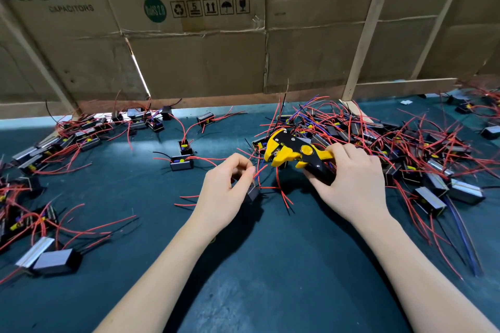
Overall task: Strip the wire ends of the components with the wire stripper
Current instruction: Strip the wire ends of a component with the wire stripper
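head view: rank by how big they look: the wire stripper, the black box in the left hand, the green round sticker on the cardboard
1. wire stripper, clearly the largest.
2. and 3. unsure: the green sticker and the black box look alike in size, the box is partly hidden by the left hand, and the sticker is farther away.

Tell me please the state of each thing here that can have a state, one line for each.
wire stripper: held in the air, jaws open, nothing between them.
right hand: shut on the stripper handles.
left hand: pinching a red wire, pointed toward the stripper.
black component: held under the left hand's fingers, low over the mat.
right pile of components: tangled heap.
left components: spread loosely.
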